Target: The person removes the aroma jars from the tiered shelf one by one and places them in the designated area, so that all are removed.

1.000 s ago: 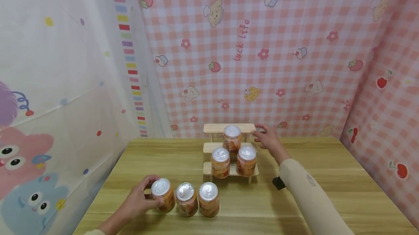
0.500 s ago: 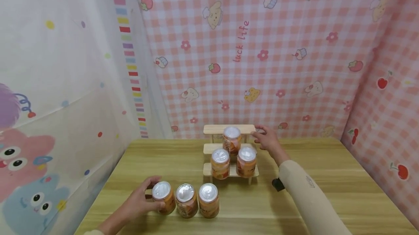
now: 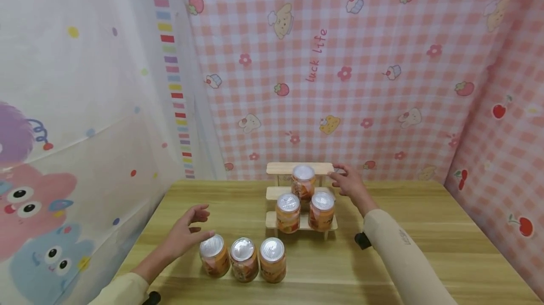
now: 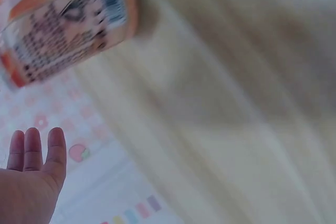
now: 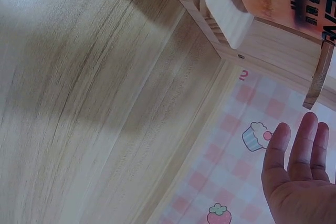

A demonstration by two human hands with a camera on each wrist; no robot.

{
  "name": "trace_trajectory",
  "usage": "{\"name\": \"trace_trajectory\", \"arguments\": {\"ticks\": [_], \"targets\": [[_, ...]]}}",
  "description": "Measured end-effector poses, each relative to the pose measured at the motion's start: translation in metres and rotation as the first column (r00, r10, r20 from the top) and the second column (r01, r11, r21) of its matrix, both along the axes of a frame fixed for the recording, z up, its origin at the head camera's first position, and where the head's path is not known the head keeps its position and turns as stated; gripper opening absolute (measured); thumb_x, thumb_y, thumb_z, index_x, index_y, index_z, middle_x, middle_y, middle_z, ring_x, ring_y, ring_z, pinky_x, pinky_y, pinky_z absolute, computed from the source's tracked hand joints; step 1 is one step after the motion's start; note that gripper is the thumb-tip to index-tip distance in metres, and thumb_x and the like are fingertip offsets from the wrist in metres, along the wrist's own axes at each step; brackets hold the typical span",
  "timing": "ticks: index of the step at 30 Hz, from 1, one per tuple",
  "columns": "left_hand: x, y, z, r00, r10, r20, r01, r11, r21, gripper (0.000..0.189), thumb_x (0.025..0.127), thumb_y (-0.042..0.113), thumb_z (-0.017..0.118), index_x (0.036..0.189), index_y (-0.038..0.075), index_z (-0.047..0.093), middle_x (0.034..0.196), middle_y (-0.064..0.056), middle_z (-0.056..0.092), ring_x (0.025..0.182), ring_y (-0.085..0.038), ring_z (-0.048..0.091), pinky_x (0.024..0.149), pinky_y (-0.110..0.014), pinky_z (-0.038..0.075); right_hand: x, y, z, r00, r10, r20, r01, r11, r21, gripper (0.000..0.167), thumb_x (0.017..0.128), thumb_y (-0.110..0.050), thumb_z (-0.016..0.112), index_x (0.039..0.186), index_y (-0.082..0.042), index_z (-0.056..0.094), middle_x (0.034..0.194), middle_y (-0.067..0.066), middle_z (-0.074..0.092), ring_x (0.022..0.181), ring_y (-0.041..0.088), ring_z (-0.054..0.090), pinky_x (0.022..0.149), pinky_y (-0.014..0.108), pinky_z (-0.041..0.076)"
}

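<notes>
Three orange-labelled cans with silver lids stand in a row on the table: the left can [image 3: 214, 257], the middle can [image 3: 244, 260] and the right can [image 3: 273, 260]. My left hand [image 3: 187, 232] hovers just behind the left can, fingers extended and apart, thumb overlapping its lid in the head view. The left wrist view has a can's printed label [image 4: 68, 30] above the fingers. On a three-step wooden rack [image 3: 277, 168], one can [image 3: 303, 184] sits on the middle step and two on the bottom step. My right hand [image 3: 350, 184] is at the top step's right end, fingers loosely extended.
Wood-grain table [image 3: 408, 229] runs back to a pink checked cloth [image 3: 378, 92]. A white cloth with cartoon figures [image 3: 38, 191] hangs on the left. Black straps show at both cuffs, one dark strap [image 3: 362, 240] by the right sleeve.
My left hand has let go of the left can in the row and moved up and back from it. The right hand stays beside the rack; the cans keep their places.
</notes>
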State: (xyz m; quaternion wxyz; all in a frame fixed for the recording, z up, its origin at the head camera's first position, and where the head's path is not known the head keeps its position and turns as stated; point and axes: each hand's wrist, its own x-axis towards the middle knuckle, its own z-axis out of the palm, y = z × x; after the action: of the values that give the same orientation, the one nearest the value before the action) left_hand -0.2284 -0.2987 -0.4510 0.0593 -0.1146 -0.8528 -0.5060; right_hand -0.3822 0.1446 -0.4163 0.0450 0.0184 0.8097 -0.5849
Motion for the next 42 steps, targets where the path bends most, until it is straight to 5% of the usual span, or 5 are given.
{"name": "trace_trajectory", "arguments": {"ticks": [10, 17, 26, 35, 42], "targets": [[-0.040, 0.014, 0.037, 1.000, 0.004, 0.017, -0.004, 1.000, 0.021, 0.068, 0.092, 0.020, 0.073, 0.148, 0.003, 0.037, 0.132, -0.020, 0.051, 0.125, -0.038, 0.048, 0.101, -0.053, 0.043, -0.001, 0.000, -0.001, 1.000, -0.007, 0.002, 0.007, 1.000, -0.003, 0.055, 0.101, -0.028, 0.056, 0.150, -0.010, 0.039, 0.142, 0.025, 0.049, 0.121, 0.041, 0.055, 0.076, 0.038, 0.051], [-0.071, 0.039, 0.065, 1.000, 0.016, 0.008, -0.016, 1.000, 0.025, 0.068, 0.092, 0.030, 0.073, 0.147, 0.009, 0.040, 0.133, -0.014, 0.053, 0.124, -0.032, 0.050, 0.097, -0.048, 0.046, 0.000, 0.001, -0.001, 1.000, -0.018, 0.024, 0.019, 0.999, -0.029, 0.057, 0.101, -0.029, 0.056, 0.151, -0.009, 0.037, 0.143, 0.026, 0.047, 0.122, 0.040, 0.055, 0.094, 0.053, 0.047], [-0.101, 0.072, 0.096, 0.999, 0.005, 0.046, -0.008, 0.998, 0.067, 0.072, 0.091, 0.037, 0.072, 0.150, 0.013, 0.037, 0.136, -0.014, 0.050, 0.126, -0.031, 0.047, 0.102, -0.050, 0.043, 0.007, 0.013, 0.006, 0.999, 0.017, 0.041, -0.016, 1.000, -0.012, 0.056, 0.105, -0.026, 0.050, 0.152, -0.003, 0.032, 0.146, 0.028, 0.042, 0.127, 0.042, 0.050, 0.095, 0.049, 0.047], [-0.131, 0.091, 0.103, 0.996, 0.035, 0.080, -0.043, 0.995, 0.090, 0.088, 0.083, 0.055, 0.075, 0.152, 0.017, 0.035, 0.139, -0.011, 0.048, 0.127, -0.027, 0.046, 0.104, -0.050, 0.041, 0.012, 0.024, 0.027, 1.000, 0.004, -0.023, -0.006, 0.998, -0.060, 0.063, 0.103, -0.036, 0.052, 0.153, -0.003, 0.031, 0.148, 0.027, 0.039, 0.129, 0.041, 0.048, 0.103, 0.054, 0.042], [-0.146, 0.102, 0.096, 0.995, 0.019, 0.095, -0.028, 0.996, 0.086, 0.079, 0.091, 0.041, 0.072, 0.153, 0.015, 0.033, 0.141, -0.017, 0.047, 0.128, -0.031, 0.046, 0.105, -0.050, 0.040, 0.016, 0.015, 0.040, 0.997, 0.046, -0.062, -0.051, 0.995, -0.082, 0.067, 0.101, -0.042, 0.055, 0.153, -0.006, 0.033, 0.147, 0.023, 0.043, 0.129, 0.038, 0.049, 0.105, 0.051, 0.042]]}}
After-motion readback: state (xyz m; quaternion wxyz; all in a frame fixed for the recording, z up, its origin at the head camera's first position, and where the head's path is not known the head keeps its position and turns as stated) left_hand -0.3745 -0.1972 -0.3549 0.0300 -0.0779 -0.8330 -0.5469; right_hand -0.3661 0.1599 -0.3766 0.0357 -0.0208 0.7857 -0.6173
